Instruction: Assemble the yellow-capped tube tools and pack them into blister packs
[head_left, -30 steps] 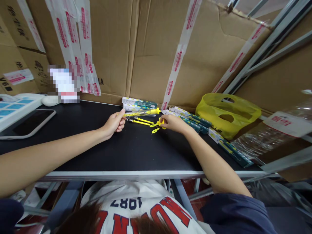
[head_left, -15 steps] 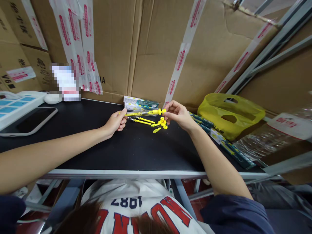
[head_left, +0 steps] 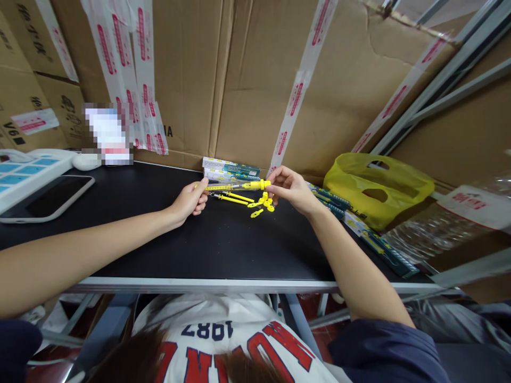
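Observation:
A slim clear-and-yellow tube (head_left: 235,186), a bit like a syringe, is held almost level above the table. My left hand (head_left: 190,201) is closed around its left end, thumb on top. At the other end, the fingertips of my right hand (head_left: 291,187) pinch the yellow end piece (head_left: 263,184). Below the tube, thin yellow rods (head_left: 235,198) lie on the black table. Small yellow parts (head_left: 265,201) are heaped under my right hand, and one separate yellow piece (head_left: 256,213) lies nearer to me.
Printed slim boxes (head_left: 231,167) lie behind the tube, and more boxes (head_left: 379,244) on the right. A yellow plastic bag (head_left: 351,186) stands behind those. On the left are a phone (head_left: 43,198) and a white power strip (head_left: 35,173). Cardboard (head_left: 255,80) walls the back.
My right hand and the yellow end piece have shifted very slightly left and down. My left hand keeps its hold, and the parts on the table have not moved.

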A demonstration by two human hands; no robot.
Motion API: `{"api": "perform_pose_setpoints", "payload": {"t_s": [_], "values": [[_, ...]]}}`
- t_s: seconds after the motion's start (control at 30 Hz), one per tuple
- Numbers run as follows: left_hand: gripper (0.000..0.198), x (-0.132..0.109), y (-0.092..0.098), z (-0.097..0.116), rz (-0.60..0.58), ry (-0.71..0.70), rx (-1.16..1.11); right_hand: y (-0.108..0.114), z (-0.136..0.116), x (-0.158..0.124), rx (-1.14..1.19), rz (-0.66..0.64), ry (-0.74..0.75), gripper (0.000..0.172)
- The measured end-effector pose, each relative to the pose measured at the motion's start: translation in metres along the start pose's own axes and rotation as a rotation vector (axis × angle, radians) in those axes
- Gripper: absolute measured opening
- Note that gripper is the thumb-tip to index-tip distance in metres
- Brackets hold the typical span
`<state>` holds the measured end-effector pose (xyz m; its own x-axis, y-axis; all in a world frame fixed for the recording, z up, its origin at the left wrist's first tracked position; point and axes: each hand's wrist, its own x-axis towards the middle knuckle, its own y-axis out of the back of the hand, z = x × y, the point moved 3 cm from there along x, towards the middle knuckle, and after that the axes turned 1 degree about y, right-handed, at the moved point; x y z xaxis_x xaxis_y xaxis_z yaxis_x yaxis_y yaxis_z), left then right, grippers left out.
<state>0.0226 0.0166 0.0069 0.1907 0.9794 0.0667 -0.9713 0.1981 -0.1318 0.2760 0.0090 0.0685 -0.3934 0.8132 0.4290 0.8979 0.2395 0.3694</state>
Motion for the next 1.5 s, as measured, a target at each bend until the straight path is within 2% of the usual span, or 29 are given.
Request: {"api": "perform_pose_setpoints", "payload": {"t_s": [0.7, 1.17, 1.5], "values": [[0.034, -0.0001, 0.0009, 0.0004, 0.003, -0.014, -0.005, -0.0006, 0.0006, 0.0004, -0.004, 0.017, -0.025, 0.039], [0.034, -0.0002, 0.0003, 0.0019, 0.013, -0.026, 0.005, -0.0018, 0.0012, -0.0017, -0.108, -0.053, -0.005, 0.034], [0.034, -0.0008, -0.0005, 0.0019, 0.012, -0.026, 0.008, -0.0017, 0.001, -0.0022, -0.106, -0.053, 0.015, 0.039]]}}
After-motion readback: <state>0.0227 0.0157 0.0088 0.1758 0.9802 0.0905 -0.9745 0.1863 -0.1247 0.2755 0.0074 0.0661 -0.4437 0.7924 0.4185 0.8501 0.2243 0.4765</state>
